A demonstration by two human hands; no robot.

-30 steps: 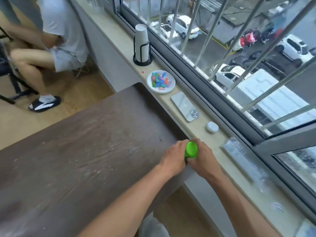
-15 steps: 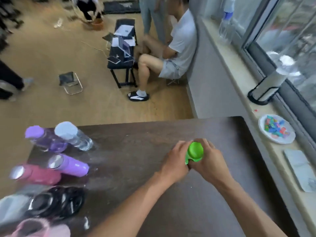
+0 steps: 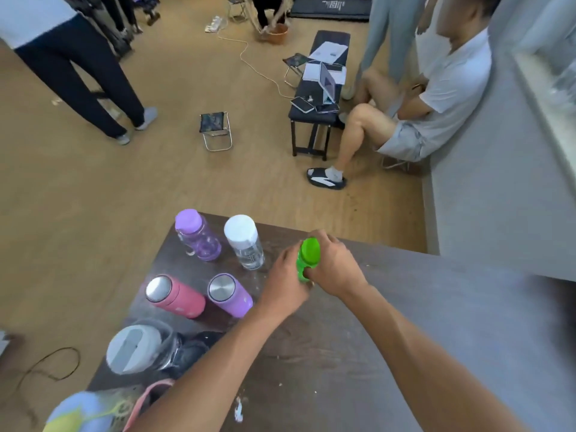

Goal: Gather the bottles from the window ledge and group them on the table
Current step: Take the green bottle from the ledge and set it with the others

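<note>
Hands still clasp the green bottle, now nearer, perhaps beside, the clear bottle.

hands: left hand and right hand both clasp bright green plastic bottle, upright, over dark brown wooden table
grouped, left of hands: clear purple bottle with purple cap; clear bottle with white cap; pink metal flask with steel lid; lilac metal flask with steel lid
near edge: grey-lidded jug
floor: folding stool
</note>
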